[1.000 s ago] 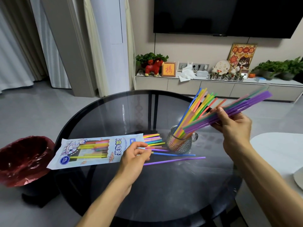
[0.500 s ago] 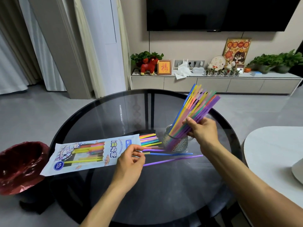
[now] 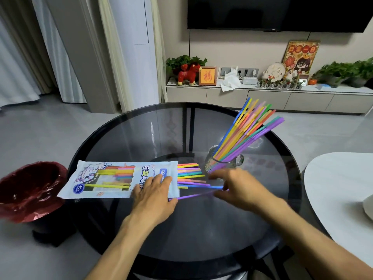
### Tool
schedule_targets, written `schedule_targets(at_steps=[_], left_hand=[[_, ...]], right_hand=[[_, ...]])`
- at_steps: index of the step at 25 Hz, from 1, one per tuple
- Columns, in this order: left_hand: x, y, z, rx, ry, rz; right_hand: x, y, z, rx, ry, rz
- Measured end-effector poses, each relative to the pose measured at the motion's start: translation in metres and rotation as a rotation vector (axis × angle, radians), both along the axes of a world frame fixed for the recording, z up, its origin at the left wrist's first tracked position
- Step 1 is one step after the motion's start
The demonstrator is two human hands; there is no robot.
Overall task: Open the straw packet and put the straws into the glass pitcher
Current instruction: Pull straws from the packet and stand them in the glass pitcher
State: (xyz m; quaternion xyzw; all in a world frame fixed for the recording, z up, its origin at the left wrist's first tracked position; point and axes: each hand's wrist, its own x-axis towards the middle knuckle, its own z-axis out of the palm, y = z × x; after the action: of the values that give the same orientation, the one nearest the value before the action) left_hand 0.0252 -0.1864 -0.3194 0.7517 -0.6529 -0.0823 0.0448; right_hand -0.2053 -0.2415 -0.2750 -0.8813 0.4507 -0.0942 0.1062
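Round glass table (image 3: 201, 229): left hand (image 3: 154, 196) flat on packet (image 3: 121, 179) edge.

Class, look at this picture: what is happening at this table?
A person is moving coloured straws from a packet into a glass pitcher. The left hand presses flat on the straw packet, whose open end spills more straws. The right hand reaches for loose straws on the glass table. A bunch of straws already stands in the pitcher.
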Motion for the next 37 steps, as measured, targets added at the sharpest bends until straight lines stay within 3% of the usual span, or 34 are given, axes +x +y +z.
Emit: schedule_targets(at_steps=[3,6,9,12,30,37], left_hand=[[0.005,0.006,0.003,-0.017,0.016,-0.017],[0.006,0.01,0.002,-0.015,0.016,-0.022],[0.004,0.009,0.001,-0.031,0.013,-0.014],[0.003,0.007,-0.001,-0.058,0.01,-0.014],[-0.004,0.007,-0.009,-0.12,0.022,-0.066],[0.016,0.003,-0.01,-0.029,0.009,0.081]], right_hand=[[0.026,0.004,-0.032,-0.086,0.184,0.022],[0.042,0.003,-0.042,-0.129,0.22,0.061],[0.052,0.004,-0.051,-0.37,0.315,0.139],[0.064,0.01,-0.063,-0.467,0.354,0.05],[0.08,0.021,-0.066,-0.478,0.329,-0.015],[0.049,0.006,-0.04,-0.23,0.352,-0.088]])
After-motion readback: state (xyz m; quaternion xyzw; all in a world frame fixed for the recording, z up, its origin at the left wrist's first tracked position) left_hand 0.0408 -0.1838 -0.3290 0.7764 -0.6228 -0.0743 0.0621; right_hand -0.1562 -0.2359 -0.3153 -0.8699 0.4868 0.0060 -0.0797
